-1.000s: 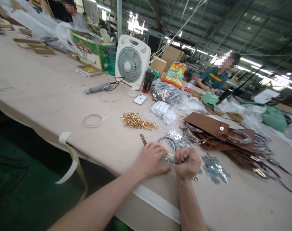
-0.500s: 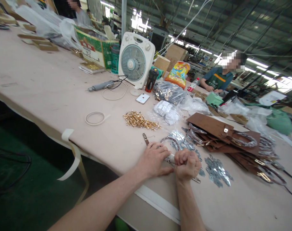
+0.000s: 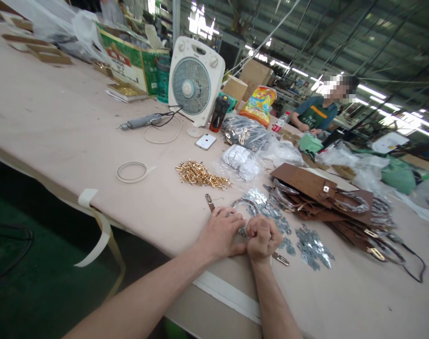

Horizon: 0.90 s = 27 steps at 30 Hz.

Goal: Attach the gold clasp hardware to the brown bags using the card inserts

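Note:
My left hand (image 3: pixel 223 233) presses down with bent fingers over a brown strap at the table's near edge. One metal-fitted end of the strap (image 3: pixel 209 202) sticks out past my fingers, and another metal-fitted strap end (image 3: pixel 280 259) shows beyond my right wrist. Closed in a fist, my right hand (image 3: pixel 265 238) is right against the left. A whitish, shiny thing (image 3: pixel 242 230) shows between the two hands; its far part is hidden in the fist. Just behind them lies a plastic-wrapped curved handle (image 3: pixel 247 203).
Silver metal plates (image 3: pixel 313 247) and golden fittings (image 3: pixel 200 174) lie in heaps. Brown bags (image 3: pixel 323 197) are stacked at right. Farther back are a phone (image 3: pixel 205 141), a corded driver (image 3: pixel 140 122), a fan (image 3: pixel 196 82) and a co-worker (image 3: pixel 315 113). A tape ring (image 3: pixel 131 172) lies left.
My right fist has moved closer to my left hand, covering more of the whitish thing. My left hand keeps its place on the strap. The whole view has shifted slightly.

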Available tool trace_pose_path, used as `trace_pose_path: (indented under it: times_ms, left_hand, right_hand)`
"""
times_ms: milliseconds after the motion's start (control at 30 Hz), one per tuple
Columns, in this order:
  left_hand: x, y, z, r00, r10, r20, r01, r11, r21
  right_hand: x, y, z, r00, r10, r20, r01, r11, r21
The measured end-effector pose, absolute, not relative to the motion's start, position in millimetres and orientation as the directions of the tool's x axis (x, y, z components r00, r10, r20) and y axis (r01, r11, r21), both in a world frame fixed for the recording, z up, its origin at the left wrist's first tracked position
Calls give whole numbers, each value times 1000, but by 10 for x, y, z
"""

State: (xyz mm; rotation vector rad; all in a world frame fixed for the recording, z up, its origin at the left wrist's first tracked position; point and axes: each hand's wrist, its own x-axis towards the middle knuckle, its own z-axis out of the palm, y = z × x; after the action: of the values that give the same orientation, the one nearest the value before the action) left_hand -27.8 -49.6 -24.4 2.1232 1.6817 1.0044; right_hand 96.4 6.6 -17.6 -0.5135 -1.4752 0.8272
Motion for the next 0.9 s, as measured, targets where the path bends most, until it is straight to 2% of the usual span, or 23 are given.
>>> trace_pose_path:
  times_ms: [133, 233, 367, 600, 767, 900]
  left_hand:
    - [-256, -507, -238, 83, 924, 374, 765, -300, 570]
    - [-250, -515, -231, 73, 917, 391, 770, -301, 562]
    - [-257, -522, -228, 81, 915, 394, 772, -308, 556]
    - [-269, -535, -213, 81, 917, 390, 774, -305, 555]
    - [-272, -531, -234, 73, 922, 381, 763, -297, 574]
    - [-269, -520, -245, 86, 922, 376, 762, -304, 571]
  right_hand:
    - [981, 137, -118, -58, 842, 537, -285, 501, -817]
    - [1023, 186, -30, 11, 890, 456, -384, 424, -820]
    - [1041, 173, 32, 56, 867, 494, -410, 472, -781]
    - [943, 63, 58, -44, 851, 523, -357, 476, -804]
    - [978, 1, 167, 21, 780, 625, -381, 585, -716]
    - [940, 10, 90, -107, 818, 565, -266, 524, -809]
